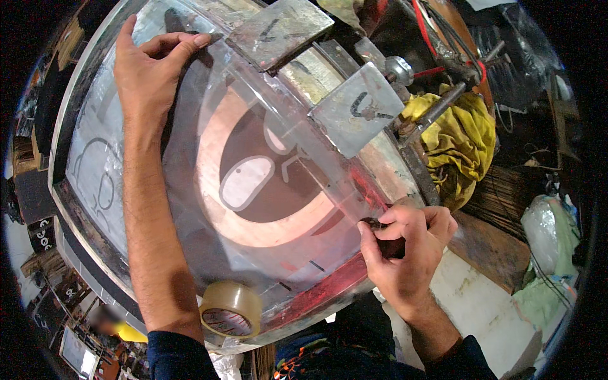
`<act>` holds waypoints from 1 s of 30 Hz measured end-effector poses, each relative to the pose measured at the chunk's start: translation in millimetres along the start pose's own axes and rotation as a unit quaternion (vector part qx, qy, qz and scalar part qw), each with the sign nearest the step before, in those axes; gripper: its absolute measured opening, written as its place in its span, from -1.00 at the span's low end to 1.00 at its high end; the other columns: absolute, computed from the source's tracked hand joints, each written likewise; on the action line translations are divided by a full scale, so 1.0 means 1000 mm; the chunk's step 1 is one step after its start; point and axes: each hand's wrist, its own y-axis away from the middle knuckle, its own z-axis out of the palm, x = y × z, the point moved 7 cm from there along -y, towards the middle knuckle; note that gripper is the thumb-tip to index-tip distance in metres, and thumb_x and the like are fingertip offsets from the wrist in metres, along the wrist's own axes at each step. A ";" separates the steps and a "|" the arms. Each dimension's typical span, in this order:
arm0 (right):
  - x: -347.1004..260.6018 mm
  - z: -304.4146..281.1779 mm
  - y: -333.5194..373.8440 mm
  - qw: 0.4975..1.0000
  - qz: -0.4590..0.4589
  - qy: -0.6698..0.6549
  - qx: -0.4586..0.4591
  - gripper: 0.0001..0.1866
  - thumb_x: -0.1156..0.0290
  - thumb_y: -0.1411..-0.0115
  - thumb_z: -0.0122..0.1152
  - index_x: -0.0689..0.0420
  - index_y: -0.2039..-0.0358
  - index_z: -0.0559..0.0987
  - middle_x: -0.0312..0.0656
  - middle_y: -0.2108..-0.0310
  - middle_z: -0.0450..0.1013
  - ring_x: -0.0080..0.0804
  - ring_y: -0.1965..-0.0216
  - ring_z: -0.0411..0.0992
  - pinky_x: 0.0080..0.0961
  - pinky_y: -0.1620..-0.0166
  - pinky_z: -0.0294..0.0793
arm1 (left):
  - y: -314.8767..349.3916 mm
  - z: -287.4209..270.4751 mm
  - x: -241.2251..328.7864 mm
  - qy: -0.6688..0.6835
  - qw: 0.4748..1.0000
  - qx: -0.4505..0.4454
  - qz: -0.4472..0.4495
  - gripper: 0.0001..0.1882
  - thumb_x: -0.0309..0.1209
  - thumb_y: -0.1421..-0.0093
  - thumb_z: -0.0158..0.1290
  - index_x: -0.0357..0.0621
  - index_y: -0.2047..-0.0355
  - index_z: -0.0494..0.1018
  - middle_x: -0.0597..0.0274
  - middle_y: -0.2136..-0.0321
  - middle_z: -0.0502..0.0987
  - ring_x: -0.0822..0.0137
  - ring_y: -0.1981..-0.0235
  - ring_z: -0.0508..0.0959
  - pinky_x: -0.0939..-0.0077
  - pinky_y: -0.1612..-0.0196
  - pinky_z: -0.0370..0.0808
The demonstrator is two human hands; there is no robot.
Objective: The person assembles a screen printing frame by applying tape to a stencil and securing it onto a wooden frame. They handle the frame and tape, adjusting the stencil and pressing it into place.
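A framed printing screen [59, 142] lies before me, its mesh showing a large pale ring and a cartoon face design. Along its right side runs a see-through strip of clear tape [286, 113]. At the far end my left hand [149, 73] pinches that strip between thumb and finger, its little finger raised. My right hand [408, 253] is closed at the near right corner, thumb and fingertips pressed together on the strip's other end; the exact hold is partly hidden. A roll of clear tape [231, 310] rests at the near edge, next to my left forearm.
Two grey metal plates [361, 104] with dark marks sit over the screen's right side, beside a clamp rod [437, 114]. Beyond are a crumpled yellow cloth [468, 142], red and black cables [437, 38] and a plastic-wrapped bundle [550, 228]. A person [130, 332] appears far off at lower left.
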 end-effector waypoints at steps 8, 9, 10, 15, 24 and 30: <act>0.000 0.000 -0.001 1.000 -0.010 -0.003 -0.002 -0.55 0.42 0.10 0.59 -0.02 0.24 0.50 -0.47 0.45 0.54 -0.24 0.27 0.34 -0.15 0.02 0.15 | 0.000 0.001 0.000 -0.004 1.000 -0.006 -0.006 0.11 -0.37 -0.07 0.48 -0.60 -0.39 -0.03 0.21 0.31 0.71 0.44 0.26 0.65 0.62 0.06 0.56; -0.001 0.000 -0.001 1.000 -0.011 -0.003 -0.002 -0.55 0.42 0.10 0.59 -0.02 0.23 0.50 -0.47 0.45 0.54 -0.24 0.26 0.34 -0.16 0.02 0.15 | 0.000 0.001 -0.001 0.010 1.000 -0.006 -0.007 0.11 -0.38 -0.07 0.48 -0.60 -0.39 -0.03 0.21 0.32 0.71 0.43 0.26 0.65 0.62 0.06 0.56; 0.000 0.000 -0.001 1.000 -0.008 -0.002 -0.003 -0.55 0.43 0.10 0.59 -0.02 0.23 0.50 -0.47 0.46 0.54 -0.24 0.26 0.34 -0.15 0.02 0.15 | 0.000 0.002 -0.002 0.027 1.000 -0.007 -0.014 0.10 -0.39 -0.08 0.47 -0.60 -0.39 -0.03 0.20 0.32 0.70 0.43 0.26 0.65 0.61 0.06 0.56; 0.001 0.000 0.000 1.000 -0.004 -0.004 0.002 -0.56 0.44 0.11 0.59 -0.01 0.25 0.50 -0.47 0.49 0.55 -0.24 0.26 0.34 -0.16 0.02 0.16 | -0.001 0.004 0.000 0.031 0.999 -0.014 0.006 0.11 -0.39 -0.07 0.48 -0.62 -0.38 -0.04 0.19 0.33 0.70 0.43 0.28 0.65 0.60 0.08 0.57; -0.001 0.000 0.000 1.000 -0.001 0.011 -0.003 -0.57 0.44 0.12 0.59 0.00 0.26 0.51 -0.44 0.51 0.53 -0.23 0.25 0.35 -0.16 0.00 0.18 | 0.002 0.003 0.003 0.044 0.999 0.005 -0.002 0.17 -0.45 -0.01 0.50 -0.60 -0.40 -0.09 0.10 0.34 0.70 0.40 0.30 0.66 0.59 0.13 0.59; -0.001 0.000 0.000 1.000 0.014 0.020 -0.013 -0.56 0.45 0.11 0.58 0.01 0.26 0.50 -0.42 0.55 0.51 -0.24 0.23 0.32 -0.16 -0.02 0.18 | 0.003 0.001 0.009 0.041 0.999 0.010 -0.003 0.15 -0.45 -0.02 0.49 -0.60 -0.39 -0.08 0.11 0.36 0.70 0.41 0.32 0.67 0.60 0.15 0.60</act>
